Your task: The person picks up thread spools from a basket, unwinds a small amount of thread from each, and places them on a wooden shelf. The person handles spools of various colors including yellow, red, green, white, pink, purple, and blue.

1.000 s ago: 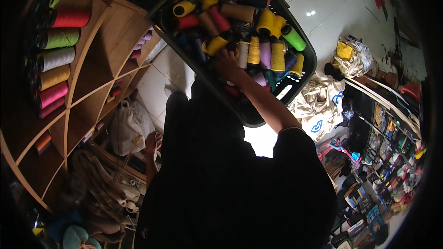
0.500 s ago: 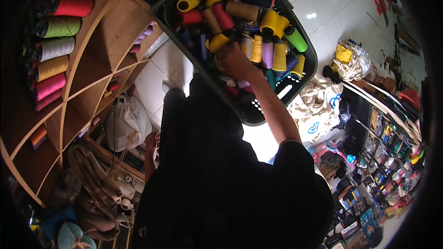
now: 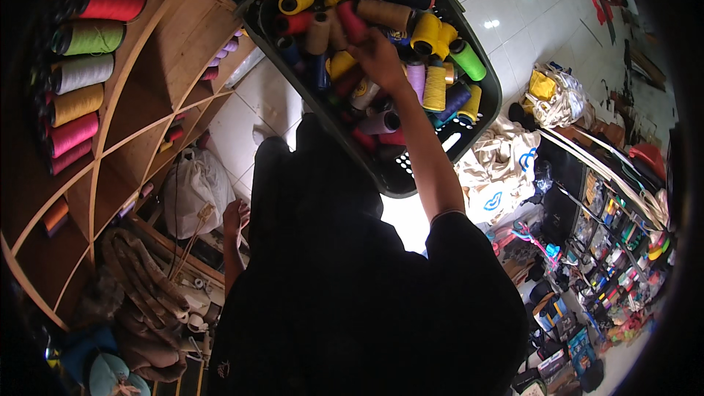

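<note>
A black plastic basket [image 3: 480,114] full of several thread cones in yellow, purple, green, brown and red stands on the white tile floor ahead of me. My right hand [image 3: 380,55] reaches into its middle, with the fingertips on a pink-red cone [image 3: 351,20]; whether the fingers grip it is hidden. A yellow cone [image 3: 434,86] and a green cone [image 3: 467,60] lie just right of the hand. My left hand [image 3: 236,218] hangs at my side by the wooden shelf [image 3: 158,73], fingers loose and holding nothing. My black clothing hides the lower middle.
The curved wooden shelf on the left carries a red cone [image 3: 110,1], a green cone [image 3: 88,37], and grey, yellow and pink ones below. A white bag [image 3: 194,187] and folded cloth [image 3: 139,286] lie under it. Canvas bags [image 3: 502,169] and a crowded goods rack [image 3: 616,249] fill the right.
My right hand has moved deeper into the basket, from the cones near its front edge to the pink-red cone in the middle. The left hand has stayed at my side.
</note>
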Tool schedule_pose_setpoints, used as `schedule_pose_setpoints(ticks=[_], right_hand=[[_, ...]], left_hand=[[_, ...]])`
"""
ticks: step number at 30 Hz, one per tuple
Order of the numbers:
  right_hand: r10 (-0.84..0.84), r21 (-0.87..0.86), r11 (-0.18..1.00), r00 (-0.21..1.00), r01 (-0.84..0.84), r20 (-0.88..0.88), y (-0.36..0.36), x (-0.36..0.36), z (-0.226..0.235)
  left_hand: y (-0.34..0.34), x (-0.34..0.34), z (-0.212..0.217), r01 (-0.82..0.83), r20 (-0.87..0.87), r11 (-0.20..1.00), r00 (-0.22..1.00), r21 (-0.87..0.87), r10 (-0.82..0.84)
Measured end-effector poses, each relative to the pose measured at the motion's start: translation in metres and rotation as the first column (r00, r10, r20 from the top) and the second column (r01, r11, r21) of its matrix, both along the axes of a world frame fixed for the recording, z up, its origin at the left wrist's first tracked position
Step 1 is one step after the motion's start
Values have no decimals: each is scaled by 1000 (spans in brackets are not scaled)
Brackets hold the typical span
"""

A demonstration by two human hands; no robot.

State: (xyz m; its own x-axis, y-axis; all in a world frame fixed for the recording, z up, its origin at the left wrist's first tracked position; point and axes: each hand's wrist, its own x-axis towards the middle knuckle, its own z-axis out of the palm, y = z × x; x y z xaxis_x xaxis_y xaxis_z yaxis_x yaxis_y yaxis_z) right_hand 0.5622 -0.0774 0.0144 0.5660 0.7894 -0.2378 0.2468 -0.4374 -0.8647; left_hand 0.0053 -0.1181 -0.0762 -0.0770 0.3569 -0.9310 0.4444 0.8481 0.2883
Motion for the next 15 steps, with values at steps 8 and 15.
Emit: schedule_pose_setpoints(ticks=[8, 15], right_hand=[[744, -460, 611, 666, -644, 55, -89, -49, -54], [873, -744, 388, 475, -544, 108, -79, -86, -93]], left_hand=[[2, -4, 7, 236, -49, 971, 970, -42, -238], [13, 0, 15, 197, -79, 979, 976, -51, -201]])
